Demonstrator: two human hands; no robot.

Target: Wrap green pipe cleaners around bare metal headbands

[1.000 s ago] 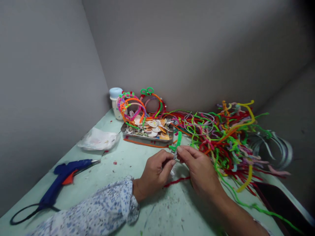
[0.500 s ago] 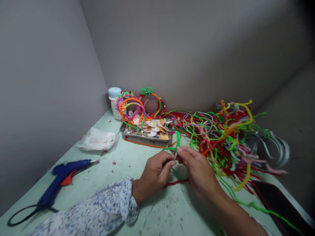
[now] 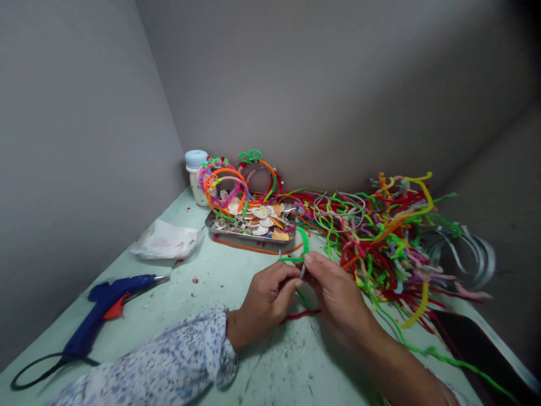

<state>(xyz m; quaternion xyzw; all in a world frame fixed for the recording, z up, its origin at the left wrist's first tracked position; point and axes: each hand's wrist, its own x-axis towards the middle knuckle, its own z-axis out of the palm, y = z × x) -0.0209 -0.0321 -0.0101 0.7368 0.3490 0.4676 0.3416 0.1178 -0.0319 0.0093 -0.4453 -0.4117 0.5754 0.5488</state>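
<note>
My left hand [image 3: 267,296] is closed, fingertips pinching a thin grey band [image 3: 302,271], most of which the fingers hide. Close against it, my right hand [image 3: 343,296] pinches a fuzzy green pipe cleaner [image 3: 305,243] between thumb and fingers where it meets the band. One green end curves up above the right thumb. Another green stretch crosses left over the left fingers. Below the hands, a red pipe cleaner [image 3: 301,314] and a further green length show; whether they join the held piece I cannot tell.
A blue glue gun [image 3: 91,316] lies left, near a white plastic packet [image 3: 167,239]. Behind stand a metal tray [image 3: 253,237] of shells, decorated headbands [image 3: 226,172] and a lidded jar [image 3: 196,177]. Tangled pipe cleaners [image 3: 389,242], grey headbands [image 3: 477,262] and a dark flat device [image 3: 477,349] lie right.
The upright green end now bends over more to the left at its tip, and the stretch over the left fingers lies straighter. Both hands stay in nearly the same place.
</note>
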